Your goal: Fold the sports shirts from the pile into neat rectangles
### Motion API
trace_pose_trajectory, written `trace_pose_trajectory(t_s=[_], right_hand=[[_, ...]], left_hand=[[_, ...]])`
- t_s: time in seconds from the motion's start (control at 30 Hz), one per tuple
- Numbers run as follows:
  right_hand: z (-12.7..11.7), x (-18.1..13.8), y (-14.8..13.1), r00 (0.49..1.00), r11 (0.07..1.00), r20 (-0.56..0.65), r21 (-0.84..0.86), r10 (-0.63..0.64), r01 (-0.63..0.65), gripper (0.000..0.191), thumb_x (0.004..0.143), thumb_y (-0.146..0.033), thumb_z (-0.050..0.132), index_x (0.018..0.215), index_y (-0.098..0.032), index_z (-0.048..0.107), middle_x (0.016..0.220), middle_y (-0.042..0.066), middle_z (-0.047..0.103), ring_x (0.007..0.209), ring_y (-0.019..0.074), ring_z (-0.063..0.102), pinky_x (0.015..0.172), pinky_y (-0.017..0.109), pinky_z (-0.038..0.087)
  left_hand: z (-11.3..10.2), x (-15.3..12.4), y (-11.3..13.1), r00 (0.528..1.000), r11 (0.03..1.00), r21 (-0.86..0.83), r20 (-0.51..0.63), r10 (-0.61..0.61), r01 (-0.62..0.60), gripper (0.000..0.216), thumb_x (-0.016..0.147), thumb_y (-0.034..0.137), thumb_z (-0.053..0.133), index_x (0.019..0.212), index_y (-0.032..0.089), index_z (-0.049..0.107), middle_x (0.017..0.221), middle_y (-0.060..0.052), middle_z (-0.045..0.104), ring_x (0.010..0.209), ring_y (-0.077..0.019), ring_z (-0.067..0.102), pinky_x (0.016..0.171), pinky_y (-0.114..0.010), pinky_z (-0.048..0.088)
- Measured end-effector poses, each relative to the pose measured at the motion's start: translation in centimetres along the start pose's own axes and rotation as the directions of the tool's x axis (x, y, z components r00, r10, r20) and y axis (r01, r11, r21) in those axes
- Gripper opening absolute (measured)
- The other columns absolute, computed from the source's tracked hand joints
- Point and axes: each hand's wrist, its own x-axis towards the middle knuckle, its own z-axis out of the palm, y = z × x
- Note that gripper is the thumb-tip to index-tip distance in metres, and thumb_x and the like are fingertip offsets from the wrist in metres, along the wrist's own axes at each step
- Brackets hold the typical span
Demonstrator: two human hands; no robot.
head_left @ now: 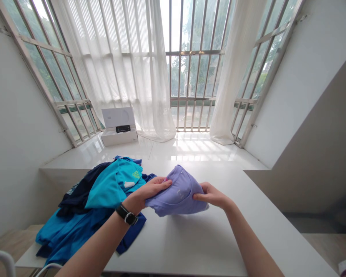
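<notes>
Two hands [155, 187] [210, 195] on lavender garment [187, 184], print [180, 192] illegible

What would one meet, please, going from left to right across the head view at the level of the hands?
Pile of clothes, left hand, lavender garment, right hand.

There are 1 left hand [154, 189], 1 right hand [213, 195], 1 purple garment [183, 190], 1 watch [129, 217], 1 heap of clothes [106, 192], 1 table [216, 236], 1 box [119, 138], 1 black gadget [123, 129], 2 curtains [123, 73].
</notes>
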Motion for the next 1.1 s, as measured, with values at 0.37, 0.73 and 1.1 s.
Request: trace_pose_trajectory(t_s=[0.37, 0.73, 1.1], right_hand=[[-1.9, 0.4, 2.3, 0.952, 0.962, -0.146, 0.096, 0.268, -0.255, 0.055, 0.074, -0.061, 0.074, 0.104, -0.015, 0.072, 0.096, 0.007, 0.076, 0.085, 0.0237, 0.071, 0.078, 0.034, 0.055], [-3.0, 1.1, 4.4, 0.847, 0.683, -0.531, -0.631, -0.033, -0.368, 0.034, 0.083, -0.04, 0.064, 0.11, -0.019, 0.064, 0.098, 0.008, 0.071, 0.083, 0.0203, 0.065, 0.074, 0.03, 0.047], [-1.8, 1.2, 4.1, 0.933, 0.744, -0.357, -0.609, 0.054, -0.276, 0.04, 0.09, -0.049, 0.051, 0.063, -0.02, 0.061, 0.056, -0.001, 0.06, 0.055, 0.0151, 0.053, 0.055, 0.027, 0.037]], left_hand=[[-4.5, 9.8, -1.9, 0.992, 0.861, 0.5, 0.033, -0.124, 0.092, 0.05, 0.078, 0.06, 0.068, 0.09, 0.011, 0.069, 0.079, -0.008, 0.072, 0.071, -0.0191, 0.068, 0.065, -0.028, 0.053], [-3.6, 7.1, -3.3, 0.893, 0.377, 0.915, -0.283, 0.35, 0.142, 0.032, 0.094, 0.028, 0.044, 0.12, 0.013, 0.057, 0.114, -0.019, 0.065, 0.107, -0.0313, 0.062, 0.09, -0.04, 0.044], [-3.6, 6.9, -7.2, 0.945, 0.265, 0.964, -0.092, 0.312, 0.007, 0.037, 0.094, 0.04, 0.05, 0.118, 0.013, 0.06, 0.121, -0.018, 0.062, 0.114, -0.0302, 0.059, 0.098, -0.04, 0.045]])
